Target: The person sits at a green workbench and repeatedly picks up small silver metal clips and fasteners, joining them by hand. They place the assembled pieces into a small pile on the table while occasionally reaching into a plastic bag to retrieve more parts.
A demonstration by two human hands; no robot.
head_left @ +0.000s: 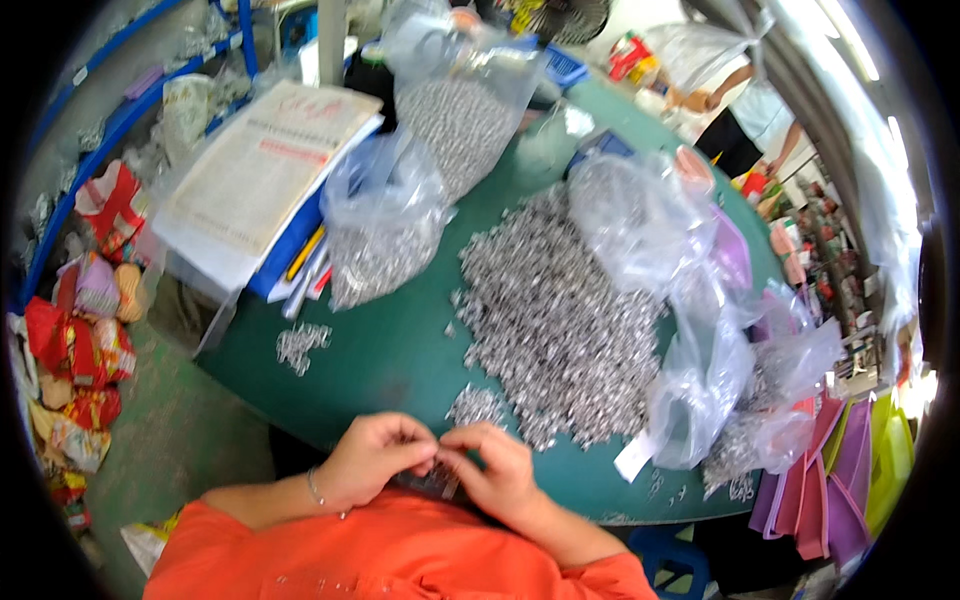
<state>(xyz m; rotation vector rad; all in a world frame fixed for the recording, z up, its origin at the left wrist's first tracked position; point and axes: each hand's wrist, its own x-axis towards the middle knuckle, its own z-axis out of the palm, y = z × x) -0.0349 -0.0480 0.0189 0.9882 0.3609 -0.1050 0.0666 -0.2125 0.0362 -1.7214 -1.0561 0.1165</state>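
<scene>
My left hand and my right hand meet fingertip to fingertip at the near edge of a green table. Together they pinch a small silvery metal part between thumbs and forefingers. A dark strip shows just under the fingers; what it is I cannot tell. A thin bracelet circles my left wrist. Just beyond my hands lies a small heap of the same metal parts, and behind it a large spread pile. My orange sleeves fill the bottom of the view.
Clear plastic bags of metal parts stand at the back, crumpled bags on the right. A small cluster of parts lies left. Printed sheets overhang the table's left side. Coloured packets litter the floor. Another person stands far right.
</scene>
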